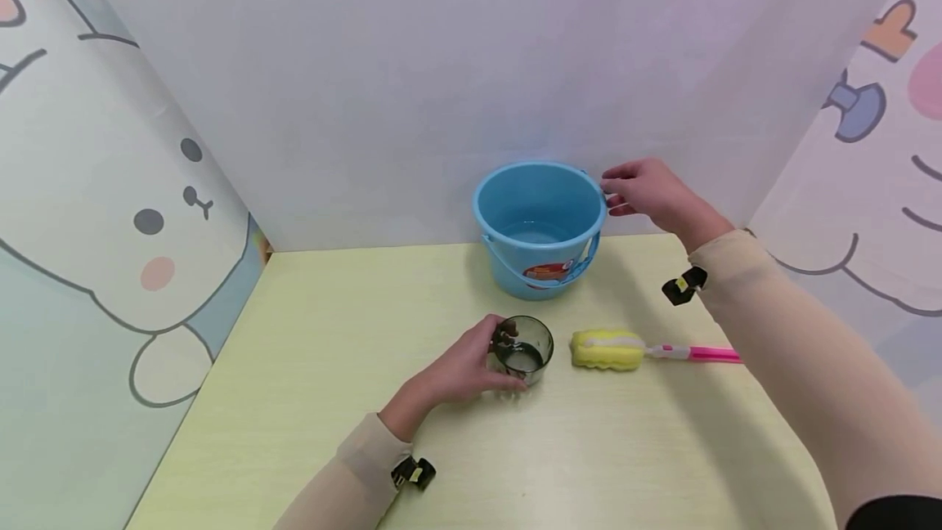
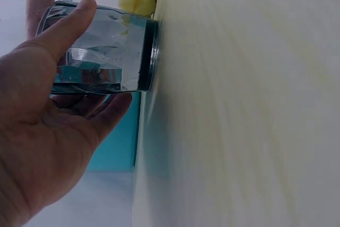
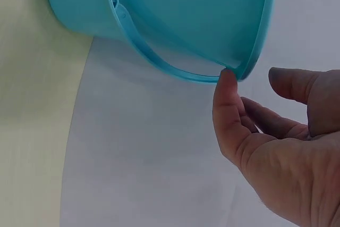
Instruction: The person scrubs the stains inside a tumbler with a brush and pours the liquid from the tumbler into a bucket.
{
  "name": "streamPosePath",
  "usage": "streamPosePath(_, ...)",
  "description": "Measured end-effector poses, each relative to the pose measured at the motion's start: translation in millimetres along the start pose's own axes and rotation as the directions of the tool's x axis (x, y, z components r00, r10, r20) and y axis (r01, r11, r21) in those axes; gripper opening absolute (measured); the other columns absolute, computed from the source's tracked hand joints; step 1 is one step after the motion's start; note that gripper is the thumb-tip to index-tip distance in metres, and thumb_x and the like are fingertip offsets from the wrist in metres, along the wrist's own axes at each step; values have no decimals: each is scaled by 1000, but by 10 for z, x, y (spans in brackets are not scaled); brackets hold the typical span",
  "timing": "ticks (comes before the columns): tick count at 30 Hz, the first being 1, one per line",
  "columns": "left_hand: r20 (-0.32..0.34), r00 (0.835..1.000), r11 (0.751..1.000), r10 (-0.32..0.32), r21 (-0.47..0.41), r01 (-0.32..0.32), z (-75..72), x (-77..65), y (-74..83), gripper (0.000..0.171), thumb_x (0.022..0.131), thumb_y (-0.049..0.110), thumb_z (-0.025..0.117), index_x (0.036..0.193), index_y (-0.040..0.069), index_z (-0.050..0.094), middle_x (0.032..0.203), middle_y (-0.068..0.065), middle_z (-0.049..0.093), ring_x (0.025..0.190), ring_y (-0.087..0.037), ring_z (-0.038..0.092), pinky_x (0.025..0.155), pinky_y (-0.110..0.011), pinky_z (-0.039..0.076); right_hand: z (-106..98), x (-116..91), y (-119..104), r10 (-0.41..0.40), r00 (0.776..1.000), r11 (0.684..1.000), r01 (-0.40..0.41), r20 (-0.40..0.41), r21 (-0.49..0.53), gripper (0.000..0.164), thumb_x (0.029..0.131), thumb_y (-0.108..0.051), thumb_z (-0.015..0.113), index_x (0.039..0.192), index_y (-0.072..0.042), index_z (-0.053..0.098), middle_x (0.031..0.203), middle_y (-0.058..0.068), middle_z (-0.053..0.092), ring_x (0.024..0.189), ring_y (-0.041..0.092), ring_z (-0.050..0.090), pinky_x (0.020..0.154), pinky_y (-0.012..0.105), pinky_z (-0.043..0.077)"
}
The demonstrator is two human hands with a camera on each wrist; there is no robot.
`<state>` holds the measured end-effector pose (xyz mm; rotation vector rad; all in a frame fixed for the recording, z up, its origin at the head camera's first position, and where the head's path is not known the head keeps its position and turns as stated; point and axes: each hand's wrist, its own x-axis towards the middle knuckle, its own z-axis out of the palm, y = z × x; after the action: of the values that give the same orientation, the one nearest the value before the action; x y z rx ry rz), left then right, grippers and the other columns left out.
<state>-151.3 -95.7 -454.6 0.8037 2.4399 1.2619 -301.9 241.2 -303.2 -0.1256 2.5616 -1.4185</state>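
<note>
L grip (image 1: 465, 363) holds glass (image 1: 528, 357), R grip (image 1: 649, 191) @ bucket rim (image 1: 540, 246)

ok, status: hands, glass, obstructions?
Left hand grips upright glass. Right hand at bucket rim, thumb clear. Sponge brush right of glass, not between it and bucket.

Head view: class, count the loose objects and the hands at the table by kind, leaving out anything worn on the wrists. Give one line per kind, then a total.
Buckets: 1 (blue bucket)
Glasses: 1 (tinted glass)
Brushes: 1 (yellow-headed brush)
Hands: 2 (left hand, right hand)
Total: 5
</note>
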Motion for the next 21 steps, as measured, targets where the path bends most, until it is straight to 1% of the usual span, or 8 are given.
streamPosePath(5,-1,1000,1000,-14,-1,14,8,-2,8,84,82,39,95,144,11,45,139,-4,58,131,-19,56,112,-40,48,52,44,0,1,1000,1000,-1,5,-18,50,113,-22,54,153,8,47,140,29,58,109,32,69,102,47,57)
streamPosePath(8,1,1000,1000,-11,-4,11,6,1,13,84,82,38,95,144,11,45,140,-4,59,131,-20,56,112,-40,47,76,59,0,-1,1000,1000,2,14,-27,48,113,-18,54,152,8,49,138,30,59,108,33,69,105,53,53)
streamPosePath(10,2,1000,1000,-8,-8,8,7,3,15,83,82,37,95,143,11,45,140,-5,59,131,-20,56,112,-40,47,83,65,5,-6,1000,999,6,20,-33,47,113,-17,54,152,8,49,139,31,59,110,36,69,106,53,53)
streamPosePath(12,3,1000,1000,-2,-11,2,9,8,17,83,82,37,95,144,11,45,140,-5,59,131,-20,56,112,-40,47,83,64,12,-12,1000,999,13,24,-40,47,113,-16,54,152,9,48,139,31,59,112,37,68,105,50,55)
streamPosePath(15,6,1000,1000,-1,-13,1,17,12,14,83,82,37,95,143,11,45,140,-6,59,132,-21,56,112,-40,47,81,56,26,-17,999,1000,18,30,-22,47,113,-14,53,153,10,47,140,31,59,114,38,68,97,38,59)
streamPosePath(18,8,1000,1000,-4,-18,4,22,15,20,82,83,36,95,143,11,45,141,-6,59,132,-22,56,113,-40,47,67,46,51,-14,999,999,12,52,41,48,113,-12,53,155,10,44,143,31,56,115,36,66,88,27,60)
streamPosePath(21,11,1000,1000,-6,-26,6,26,17,34,82,82,34,95,143,11,45,141,-6,59,132,-21,56,113,-40,47,38,43,82,-1,997,993,-9,83,116,51,113,-11,52,158,8,39,147,29,53,118,37,64,85,23,59)
